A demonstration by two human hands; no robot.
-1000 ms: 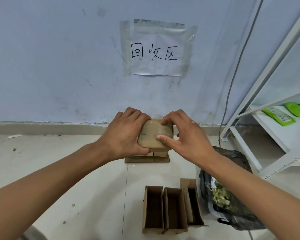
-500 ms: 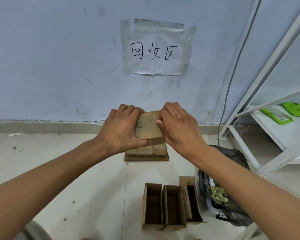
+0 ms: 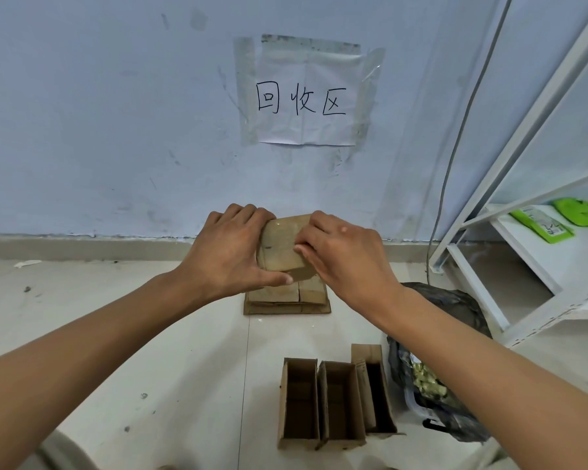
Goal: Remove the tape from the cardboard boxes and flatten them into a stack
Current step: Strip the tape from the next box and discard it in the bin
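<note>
A small taped cardboard box (image 3: pixel 280 244) is held up in front of the wall, its shiny taped face toward me. My left hand (image 3: pixel 230 252) grips its left side, thumb under the lower edge. My right hand (image 3: pixel 345 256) holds its right side, with fingertips pressed on the taped face near the right edge. Below and behind the box, a low stack of flattened cardboard (image 3: pixel 287 300) lies on the floor by the wall. Three open cardboard boxes (image 3: pixel 333 398) stand side by side on the floor nearer to me.
A black plastic bag (image 3: pixel 445 364) with scraps inside lies right of the open boxes. A white metal shelf frame (image 3: pixel 510 252) stands at the right, holding green packets (image 3: pixel 542 223). A paper sign (image 3: pixel 306 93) is taped to the wall, and a cable (image 3: pixel 455 157) hangs beside the shelf.
The box has been lifted slightly and tilted. My right hand has shifted from its front corner onto the taped face at the right edge; my left hand keeps its grip.
</note>
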